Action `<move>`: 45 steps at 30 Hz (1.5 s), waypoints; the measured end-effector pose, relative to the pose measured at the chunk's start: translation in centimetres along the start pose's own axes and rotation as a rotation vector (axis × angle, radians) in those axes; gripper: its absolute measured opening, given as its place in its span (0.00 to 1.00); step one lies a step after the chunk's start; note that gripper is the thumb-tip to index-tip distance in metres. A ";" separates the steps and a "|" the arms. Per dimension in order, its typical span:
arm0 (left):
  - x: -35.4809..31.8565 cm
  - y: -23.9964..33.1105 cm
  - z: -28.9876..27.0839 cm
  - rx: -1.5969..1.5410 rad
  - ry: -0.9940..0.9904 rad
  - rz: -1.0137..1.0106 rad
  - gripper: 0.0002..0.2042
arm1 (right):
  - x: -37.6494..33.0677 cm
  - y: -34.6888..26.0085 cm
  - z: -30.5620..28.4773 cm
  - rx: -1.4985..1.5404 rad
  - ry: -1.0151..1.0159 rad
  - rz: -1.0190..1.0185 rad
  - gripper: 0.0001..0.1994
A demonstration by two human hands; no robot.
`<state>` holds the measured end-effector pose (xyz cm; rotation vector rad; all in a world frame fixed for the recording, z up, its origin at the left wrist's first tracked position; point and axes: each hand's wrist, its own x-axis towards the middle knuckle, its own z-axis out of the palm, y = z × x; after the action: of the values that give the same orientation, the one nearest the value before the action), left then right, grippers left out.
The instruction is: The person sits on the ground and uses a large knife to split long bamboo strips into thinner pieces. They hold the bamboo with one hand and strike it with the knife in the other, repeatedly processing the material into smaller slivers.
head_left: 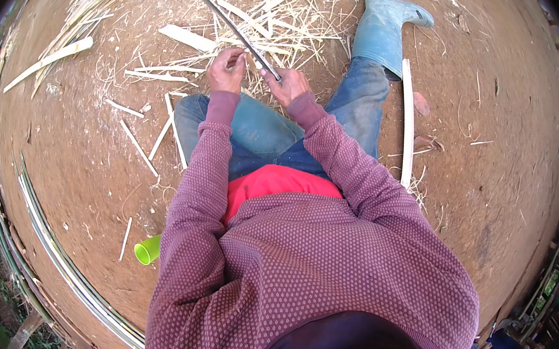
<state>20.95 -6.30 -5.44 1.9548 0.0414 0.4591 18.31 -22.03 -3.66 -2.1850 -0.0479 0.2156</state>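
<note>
I sit on bare earth with both hands out over my knees. My right hand [288, 85] is closed around the handle of a long dark knife [231, 24], whose blade points away and to the left. My left hand [227, 69] is next to the blade with its fingers pinched on a thin bamboo sliver [252, 56] held against the knife. Pale bamboo shavings [291, 23] lie heaped on the ground just beyond my hands.
A split bamboo strip [408, 120] lies beside my right leg, which ends in a blue rubber boot [383, 27]. A green cup [147, 250] lies at my left hip. Long bamboo strips [63, 255] curve along the left. Cut pieces [187, 38] are scattered ahead.
</note>
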 end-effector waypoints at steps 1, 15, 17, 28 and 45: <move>-0.1 -0.1 0.1 0.002 0.005 -0.004 0.05 | 0.0 0.0 0.0 -0.005 0.015 -0.020 0.22; -0.2 1.2 -0.4 0.085 0.055 0.107 0.05 | -0.1 -1.2 -0.3 -0.038 0.039 -0.054 0.18; 0.1 1.2 0.0 0.092 0.046 0.137 0.05 | -0.3 -1.3 -0.7 -0.024 0.067 -0.073 0.20; -0.8 -0.1 0.0 0.087 0.055 0.102 0.06 | 0.4 0.9 1.1 -0.049 -0.003 0.018 0.15; -0.5 -2.9 -0.1 0.041 0.095 -0.003 0.08 | 4.4 8.3 4.6 -0.018 -0.296 0.207 0.22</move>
<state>20.95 -5.07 -8.09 1.9712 0.1149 0.5533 21.46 -22.66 -13.57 -2.1592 0.0111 0.6572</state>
